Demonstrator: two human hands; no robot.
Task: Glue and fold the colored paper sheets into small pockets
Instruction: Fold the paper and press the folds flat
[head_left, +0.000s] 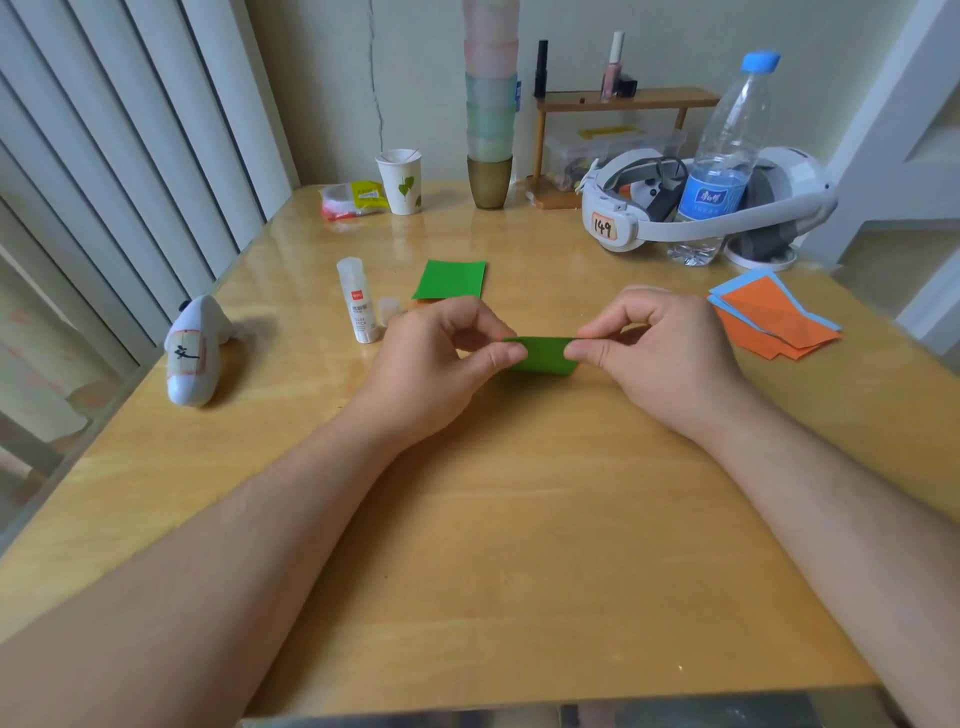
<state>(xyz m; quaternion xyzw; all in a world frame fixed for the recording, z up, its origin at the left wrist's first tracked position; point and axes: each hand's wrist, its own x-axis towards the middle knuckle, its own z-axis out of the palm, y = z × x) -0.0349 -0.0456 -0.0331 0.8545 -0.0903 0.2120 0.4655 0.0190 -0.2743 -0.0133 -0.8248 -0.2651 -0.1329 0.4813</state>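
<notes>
Left hand (441, 353) and right hand (654, 348) each pinch one end of folded green paper (543, 356), held just above table (519, 519) centre; glue stick (357, 301) uncapped nearby; risk: uneven pinch skews crease, edges misalign, glue sets crooked.

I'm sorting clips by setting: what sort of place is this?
Probably a home room, not a workshop: a wooden table against a wall, stacked cups, nail polish on a small shelf, and a water bottle.
</notes>
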